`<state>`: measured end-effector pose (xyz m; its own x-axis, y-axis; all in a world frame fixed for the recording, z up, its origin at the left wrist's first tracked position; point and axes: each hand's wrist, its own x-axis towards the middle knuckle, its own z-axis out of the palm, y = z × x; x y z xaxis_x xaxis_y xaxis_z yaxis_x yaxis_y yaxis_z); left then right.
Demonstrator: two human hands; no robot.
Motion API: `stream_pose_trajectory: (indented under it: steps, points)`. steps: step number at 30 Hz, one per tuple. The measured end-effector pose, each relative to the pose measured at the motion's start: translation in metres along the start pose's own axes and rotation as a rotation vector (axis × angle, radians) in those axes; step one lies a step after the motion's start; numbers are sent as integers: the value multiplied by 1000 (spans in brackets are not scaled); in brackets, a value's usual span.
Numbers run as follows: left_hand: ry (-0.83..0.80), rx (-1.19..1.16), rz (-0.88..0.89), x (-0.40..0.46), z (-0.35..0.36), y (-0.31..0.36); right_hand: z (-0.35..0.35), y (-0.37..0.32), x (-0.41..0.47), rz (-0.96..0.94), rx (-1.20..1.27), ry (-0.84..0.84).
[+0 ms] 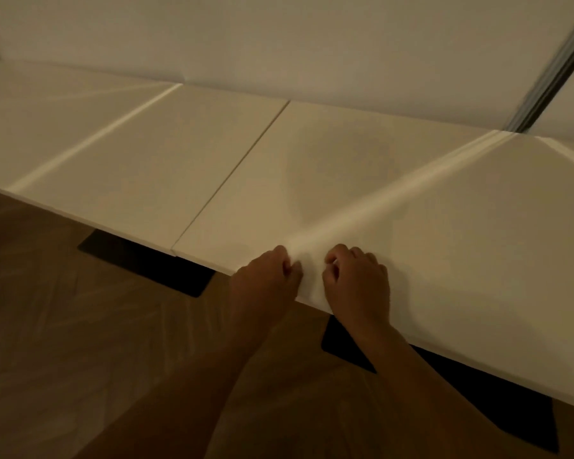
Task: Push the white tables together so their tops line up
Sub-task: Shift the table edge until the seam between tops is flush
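1. Left hand [267, 276]: grip curled over the near edge of the right table [411, 207], fingers bent at the knuckles, thumb side on the top surface. Closed around the edge as far as the view shows; the underside of the grip is hidden.
2. Right hand [358, 283]: just beside the left, same near edge, fingers curled and resting on the top. Whether the fingers wrap below the edge cannot be told.
3. Both forearms reach up from the bottom of the view, nearly parallel.
4. Right table: white top, long axis running from lower right towards the left table [140, 167]; far side close along the wall [279, 44].
5. Seam [232, 180] between the two tops: a thin dark line, edges touching or nearly so. At the near end the right top sits slightly further forward than the left.
6. Dark table bases [146, 263] on the wooden floor [80, 342] below both tops.
7. Picture is motion-blurred; fine detail is uncertain.
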<state>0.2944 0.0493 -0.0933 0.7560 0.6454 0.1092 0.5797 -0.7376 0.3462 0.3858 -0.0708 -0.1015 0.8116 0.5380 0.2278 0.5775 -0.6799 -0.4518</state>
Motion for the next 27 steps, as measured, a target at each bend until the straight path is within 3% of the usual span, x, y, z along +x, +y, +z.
stream_pose_trajectory:
  steps: [2,5,7,10,15,18,20,25,27]
  points:
    - [58,-190,-185,-13,-3,-26,15,-24,-5,33,17,51]
    - [145,-796,-679,-24,-1,-45,35,-62,-10,91,51,94]
    - [71,-1043,-902,-14,3,-55,49,-85,-5,113,83,97]
    - [-110,-1348,-1028,9,2,-78,64,-118,5,206,195,137]
    - [-308,-1535,-1024,40,-16,-129,83,-183,0,496,539,366]
    - [-533,-1545,-885,45,-24,-153,92,-217,5,542,635,379]
    - [-587,-1535,-808,45,-28,-164,95,-232,12,628,700,357]
    - [-675,-1592,-841,48,-24,-173,93,-245,6,1199,1310,553]
    - [-669,-1619,-895,49,-24,-172,93,-239,-2,1347,1383,616]
